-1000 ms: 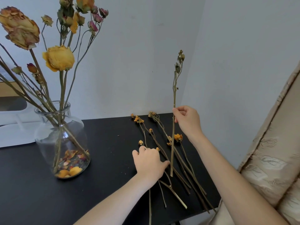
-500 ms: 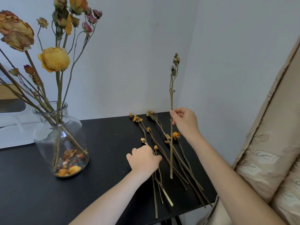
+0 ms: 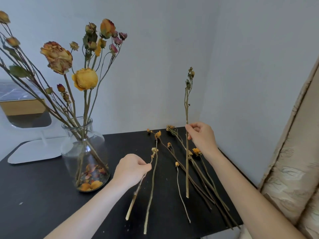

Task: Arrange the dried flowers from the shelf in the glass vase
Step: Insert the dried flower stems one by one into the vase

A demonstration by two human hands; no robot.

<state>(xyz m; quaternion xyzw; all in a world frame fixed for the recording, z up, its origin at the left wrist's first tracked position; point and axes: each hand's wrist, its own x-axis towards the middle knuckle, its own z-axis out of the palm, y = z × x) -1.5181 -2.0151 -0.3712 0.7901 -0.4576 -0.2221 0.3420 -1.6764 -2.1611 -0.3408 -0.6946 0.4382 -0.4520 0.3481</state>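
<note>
So, R hand [image 3: 202, 138] holds upright stem [image 3: 186, 109], L hand [image 3: 130, 168] pinches short stem [image 3: 133, 202].

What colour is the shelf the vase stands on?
The shelf is black; head view.

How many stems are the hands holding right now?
2. A tall stem stands upright in the right hand; a shorter stem is pinched in the left hand. No others seem hidden.
</note>
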